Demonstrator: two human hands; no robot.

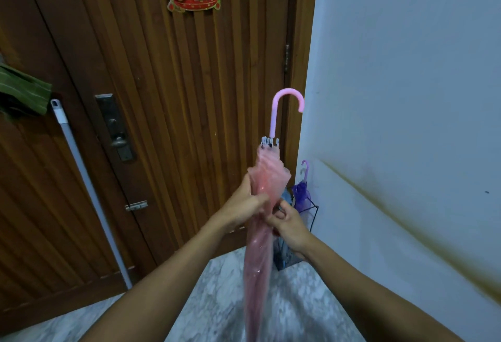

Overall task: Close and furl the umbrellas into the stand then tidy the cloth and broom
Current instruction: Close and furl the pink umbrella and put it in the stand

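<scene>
A closed pink see-through umbrella stands upright in front of me, its pink hooked handle at the top and its tip out of view below. My left hand grips the bunched canopy from the left. My right hand pinches the canopy's folds on the right side. A purple umbrella stands in the black wire stand in the corner behind the pink one. A green cloth hangs at the left edge. The broom's grey pole leans against the wooden door.
The brown slatted door with a lock plate fills the back. A white wall runs along the right. The floor is grey marble-patterned tile.
</scene>
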